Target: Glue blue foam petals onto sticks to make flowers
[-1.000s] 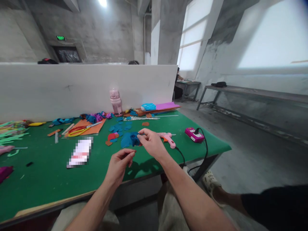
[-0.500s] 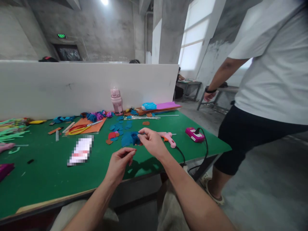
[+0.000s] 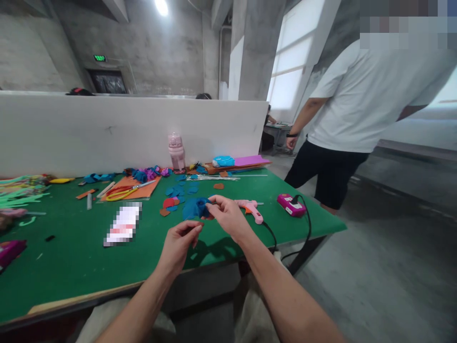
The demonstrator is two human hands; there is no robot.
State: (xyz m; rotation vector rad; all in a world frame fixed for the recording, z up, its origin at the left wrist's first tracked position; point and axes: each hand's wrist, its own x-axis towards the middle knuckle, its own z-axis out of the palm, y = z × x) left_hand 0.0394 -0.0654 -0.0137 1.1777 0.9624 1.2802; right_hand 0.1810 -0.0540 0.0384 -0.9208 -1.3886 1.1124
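Observation:
My right hand point(image 3: 228, 219) pinches a rolled blue felt flower point(image 3: 202, 206) at its right side, just above the table. More blue felt point(image 3: 189, 209) shows at the flower's left. My left hand point(image 3: 181, 242) is below and left of it, apart from it, thumb and forefinger pressed together; what they hold, if anything, is too small to make out. A pink glue gun point(image 3: 254, 209) lies right of my right hand. Loose blue felt petals point(image 3: 174, 191) and a red felt piece point(image 3: 168, 203) lie beyond my hands.
Yellow-and-red scissors point(image 3: 123, 191) rest on orange sheets point(image 3: 147, 190) at the left. A pink bottle point(image 3: 176, 152) stands by the white partition point(image 3: 143, 124). The magenta box point(image 3: 291, 205) with a black cord sits near the right edge. Beyond, a person in a white shirt point(image 3: 360, 100) stands.
The person in the white shirt has moved farther away at the right. The view has shifted slightly. My hands keep nearly the same pose, the right one still on the blue flower.

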